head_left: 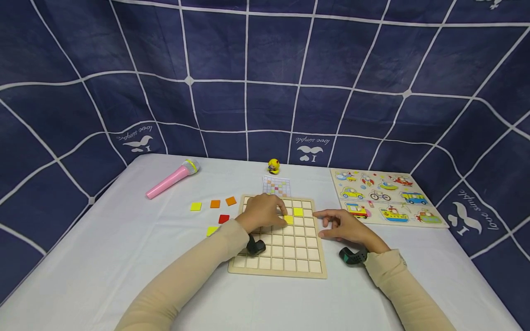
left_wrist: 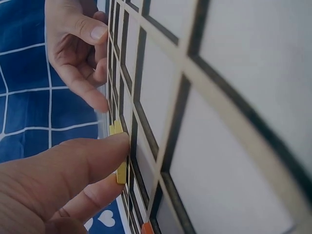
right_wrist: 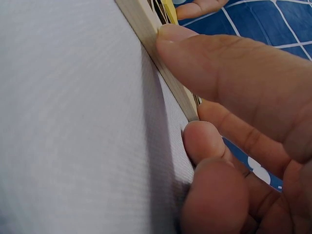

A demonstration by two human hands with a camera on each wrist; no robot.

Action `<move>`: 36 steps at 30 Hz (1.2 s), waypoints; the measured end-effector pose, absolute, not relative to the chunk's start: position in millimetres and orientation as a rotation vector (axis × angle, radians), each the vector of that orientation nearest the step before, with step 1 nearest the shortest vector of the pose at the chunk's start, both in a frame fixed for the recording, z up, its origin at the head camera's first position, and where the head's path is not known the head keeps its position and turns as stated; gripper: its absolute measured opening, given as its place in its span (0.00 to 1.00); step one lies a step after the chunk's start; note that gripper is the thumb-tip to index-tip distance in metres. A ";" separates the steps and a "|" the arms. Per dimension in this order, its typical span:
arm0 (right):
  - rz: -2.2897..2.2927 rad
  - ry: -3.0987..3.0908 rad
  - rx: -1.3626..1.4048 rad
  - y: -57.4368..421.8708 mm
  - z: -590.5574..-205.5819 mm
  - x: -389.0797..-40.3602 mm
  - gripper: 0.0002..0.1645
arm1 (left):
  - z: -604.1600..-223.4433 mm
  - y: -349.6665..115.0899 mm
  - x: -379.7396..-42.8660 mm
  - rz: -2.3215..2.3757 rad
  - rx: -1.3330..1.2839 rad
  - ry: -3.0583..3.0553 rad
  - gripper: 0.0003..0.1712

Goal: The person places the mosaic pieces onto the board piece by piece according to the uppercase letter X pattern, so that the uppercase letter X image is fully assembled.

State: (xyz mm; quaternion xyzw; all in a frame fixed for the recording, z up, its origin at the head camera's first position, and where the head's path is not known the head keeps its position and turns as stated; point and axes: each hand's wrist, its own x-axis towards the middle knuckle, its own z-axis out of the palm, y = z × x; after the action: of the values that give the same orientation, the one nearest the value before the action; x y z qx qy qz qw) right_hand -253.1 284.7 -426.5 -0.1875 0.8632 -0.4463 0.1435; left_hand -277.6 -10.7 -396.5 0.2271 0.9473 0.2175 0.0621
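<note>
Left hand [head_left: 264, 212] has a yellow tile [head_left: 288, 220] pinched over the board [head_left: 290, 265], near another yellow tile [head_left: 298, 211]. Right hand [head_left: 345, 226] looks relaxed, loosely bent at the board's right side. I'd worry about a crooked release leaving the pinched one tilted, or a right-hand nudge shifting everything.

Head view high, facing forward-down; wrist views close, low along shared board [head_left: 289, 252].

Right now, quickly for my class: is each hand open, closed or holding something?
Left hand: closed, pinching a yellow tile at the grid board.
Right hand: open, relaxed at the grid board's right edge, holding nothing.
</note>
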 end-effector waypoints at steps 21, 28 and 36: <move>-1.304 2.482 -0.563 283.9 -425.7 -251.5 0.37 | -376.9 -53.8 -261.6 0.879 0.892 2.719 0.17; -1.287 2.496 -0.569 285.0 -425.5 -251.0 0.36 | -370.0 -84.8 -258.3 1.045 1.030 2.607 0.18; -1.288 2.488 -0.546 284.6 -426.3 -251.7 0.36 | -382.8 -118.5 -258.7 1.247 0.960 2.558 0.19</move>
State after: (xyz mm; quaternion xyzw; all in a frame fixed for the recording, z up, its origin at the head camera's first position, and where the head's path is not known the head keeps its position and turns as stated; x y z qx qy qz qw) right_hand -251.7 284.6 -426.3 -0.1894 0.8627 -0.4464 0.1431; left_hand -258.7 -118.5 -382.8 0.3190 0.8496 0.4143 0.0690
